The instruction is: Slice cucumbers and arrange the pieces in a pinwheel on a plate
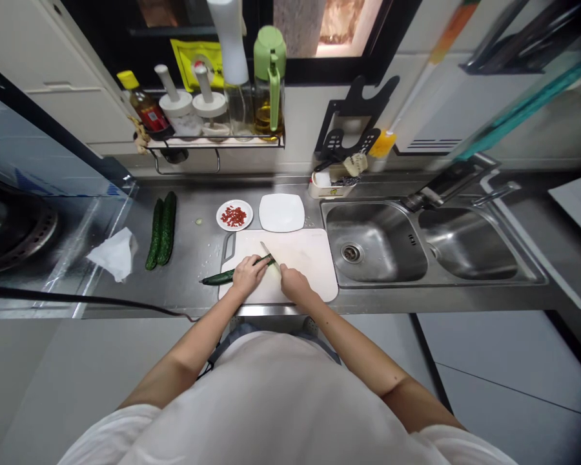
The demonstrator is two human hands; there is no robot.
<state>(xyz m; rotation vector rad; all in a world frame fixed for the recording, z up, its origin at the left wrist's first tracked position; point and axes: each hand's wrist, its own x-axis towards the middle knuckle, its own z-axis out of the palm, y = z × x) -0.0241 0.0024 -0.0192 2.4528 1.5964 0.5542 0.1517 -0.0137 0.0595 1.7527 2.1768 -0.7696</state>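
A long green cucumber (219, 278) lies slantwise on the white cutting board (314, 258), its left end past the board's edge. My left hand (248, 274) is closed over it near its right end. In my right hand (294, 284) is a knife (266, 248), its blade pointing up and left across the cucumber's right end. The knife's handle is mostly hidden in my fingers. Behind the board stand a small white plate of chopped red pieces (234, 216) and a bare white square plate (281, 213).
Two more cucumbers (161, 230) and a crumpled white cloth or tissue (115, 253) lie on the steel counter at left. A double sink (375, 248) is at right. Above the counter hangs a rack (217, 143) of seasoning jars and bottles.
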